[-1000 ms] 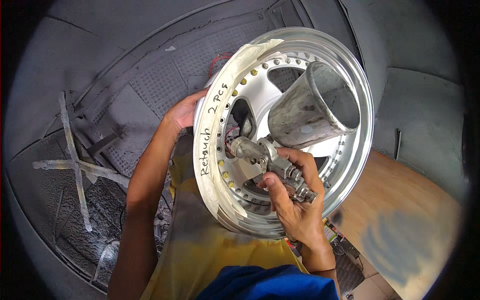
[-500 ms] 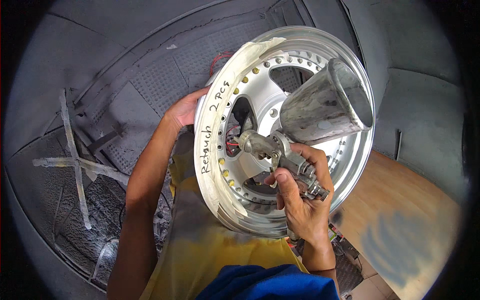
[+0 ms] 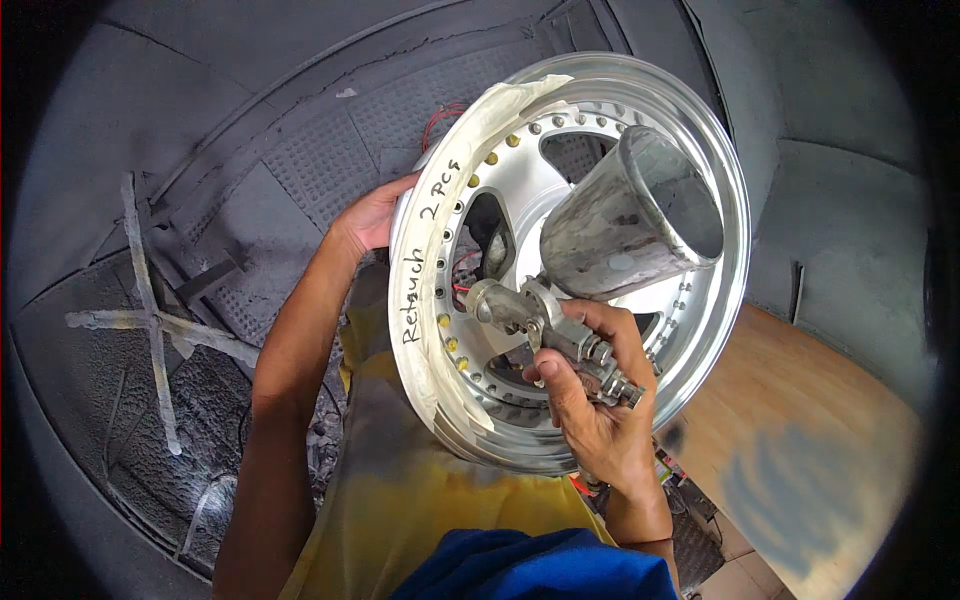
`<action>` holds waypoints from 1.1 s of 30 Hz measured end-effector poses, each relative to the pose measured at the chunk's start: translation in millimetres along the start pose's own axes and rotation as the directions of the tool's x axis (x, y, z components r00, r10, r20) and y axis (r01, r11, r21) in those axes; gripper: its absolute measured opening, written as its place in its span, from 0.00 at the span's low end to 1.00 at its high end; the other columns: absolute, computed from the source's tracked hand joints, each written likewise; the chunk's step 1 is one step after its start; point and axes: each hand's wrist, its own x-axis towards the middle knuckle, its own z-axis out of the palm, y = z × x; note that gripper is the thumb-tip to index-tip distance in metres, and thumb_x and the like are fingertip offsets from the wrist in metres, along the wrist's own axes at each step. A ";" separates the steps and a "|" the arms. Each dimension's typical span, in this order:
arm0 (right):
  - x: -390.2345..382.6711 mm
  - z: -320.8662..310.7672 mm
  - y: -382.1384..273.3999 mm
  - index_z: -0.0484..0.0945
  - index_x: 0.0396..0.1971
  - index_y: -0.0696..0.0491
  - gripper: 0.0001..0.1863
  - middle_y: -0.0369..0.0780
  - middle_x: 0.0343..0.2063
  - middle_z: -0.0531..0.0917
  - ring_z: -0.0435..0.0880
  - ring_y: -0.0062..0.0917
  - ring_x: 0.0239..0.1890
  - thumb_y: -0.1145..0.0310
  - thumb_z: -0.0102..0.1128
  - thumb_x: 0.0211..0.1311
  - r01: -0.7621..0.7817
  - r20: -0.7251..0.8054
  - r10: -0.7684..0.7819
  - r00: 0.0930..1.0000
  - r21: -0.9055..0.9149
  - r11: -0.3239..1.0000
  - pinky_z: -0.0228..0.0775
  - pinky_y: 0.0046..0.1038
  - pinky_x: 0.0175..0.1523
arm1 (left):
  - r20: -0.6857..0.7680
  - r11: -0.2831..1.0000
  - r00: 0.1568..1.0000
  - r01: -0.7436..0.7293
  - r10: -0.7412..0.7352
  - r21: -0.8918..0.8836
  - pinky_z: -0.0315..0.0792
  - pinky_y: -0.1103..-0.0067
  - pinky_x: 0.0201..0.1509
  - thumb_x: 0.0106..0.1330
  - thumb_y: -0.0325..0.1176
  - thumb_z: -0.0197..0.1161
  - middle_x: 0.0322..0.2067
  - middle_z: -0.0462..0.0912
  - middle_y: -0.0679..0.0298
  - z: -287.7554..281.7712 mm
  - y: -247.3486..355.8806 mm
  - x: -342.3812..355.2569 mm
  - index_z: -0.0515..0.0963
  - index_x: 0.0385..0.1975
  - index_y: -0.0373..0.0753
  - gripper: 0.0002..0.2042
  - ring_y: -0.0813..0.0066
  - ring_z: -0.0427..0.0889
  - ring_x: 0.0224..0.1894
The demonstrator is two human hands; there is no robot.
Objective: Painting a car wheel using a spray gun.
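Observation:
A silver multi-spoke wheel rim [image 3: 722,300] is tilted up in front of me. Cream masking tape [image 3: 428,260] with handwriting covers the left part of its lip, and yellowish marks sit on several bolts near it. My left hand [image 3: 374,215] grips the rim's left edge, its fingers hidden behind. My right hand [image 3: 610,400] is wrapped around a metal spray gun [image 3: 545,330], a finger near the trigger. On top of the gun a grey-stained metal cup [image 3: 620,225] leans to the right. The gun's nozzle points left, over the spokes, towards the taped side.
Left of my arm stands a paint-crusted metal cross [image 3: 152,322]. Grey textured floor mats [image 3: 320,175] lie beyond the rim, with a red hose [image 3: 440,122] behind it. A wooden board [image 3: 800,440] with a grey sprayed patch is at the right. A yellow, paint-stained apron [image 3: 400,500] hangs below the rim.
My right hand has shifted the spray gun slightly left and down across the rim, its cup moving along. My left hand and the rim stay nearly where they were.

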 end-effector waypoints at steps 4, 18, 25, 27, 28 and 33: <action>-1.4 -0.9 2.3 0.77 0.55 0.59 0.20 0.43 0.40 0.85 0.84 0.23 0.38 0.68 0.73 0.68 0.040 0.028 -0.039 0.999 -0.029 0.999 0.75 0.25 0.45 | 0.009 1.000 1.000 -0.023 0.023 0.001 0.84 0.68 0.58 0.80 0.41 0.57 0.55 0.86 0.50 22.0 0.1 -8.8 0.73 0.66 0.28 0.25 0.64 0.90 0.52; 1.0 -0.6 -4.6 0.76 0.56 0.60 0.21 0.42 0.39 0.85 0.84 0.22 0.36 0.69 0.72 0.69 -0.019 -0.013 0.019 1.000 0.016 1.000 0.75 0.25 0.43 | 0.034 0.997 0.997 -0.071 0.072 -0.044 0.84 0.69 0.58 0.78 0.41 0.61 0.55 0.87 0.51 42.7 -3.8 -21.4 0.75 0.65 0.28 0.24 0.66 0.90 0.52; 1.3 -1.6 -2.1 0.76 0.55 0.60 0.21 0.43 0.40 0.85 0.84 0.22 0.37 0.68 0.72 0.69 -0.008 -0.055 0.011 0.998 0.043 0.999 0.75 0.25 0.43 | -0.068 0.999 0.998 -0.014 0.018 0.048 0.84 0.69 0.58 0.78 0.42 0.62 0.54 0.87 0.52 23.0 -0.2 -6.3 0.76 0.64 0.30 0.24 0.67 0.90 0.51; 1.9 -1.6 1.2 0.77 0.55 0.60 0.20 0.42 0.40 0.85 0.84 0.22 0.37 0.68 0.72 0.69 -0.001 -0.059 0.003 0.998 0.035 0.999 0.75 0.25 0.43 | -0.029 0.999 0.999 -0.035 0.036 0.030 0.84 0.69 0.58 0.78 0.43 0.61 0.54 0.88 0.52 36.7 -0.9 -12.9 0.76 0.64 0.30 0.24 0.67 0.90 0.51; 1.8 -1.7 2.2 0.77 0.55 0.60 0.20 0.42 0.40 0.85 0.84 0.22 0.38 0.68 0.72 0.69 0.008 -0.061 -0.006 0.998 0.026 1.000 0.75 0.25 0.44 | 0.008 0.998 0.998 -0.057 0.057 0.011 0.84 0.69 0.58 0.78 0.43 0.61 0.54 0.88 0.53 40.4 -1.3 -15.1 0.76 0.64 0.30 0.24 0.68 0.90 0.51; 0.0 -3.6 0.2 0.77 0.55 0.60 0.20 0.42 0.39 0.86 0.84 0.23 0.38 0.69 0.72 0.69 -0.041 -0.007 0.041 0.999 0.026 0.999 0.75 0.25 0.44 | 0.052 0.999 0.998 -0.027 0.028 -0.029 0.84 0.69 0.58 0.78 0.42 0.61 0.55 0.87 0.52 37.1 -0.4 -17.5 0.75 0.65 0.29 0.25 0.67 0.90 0.52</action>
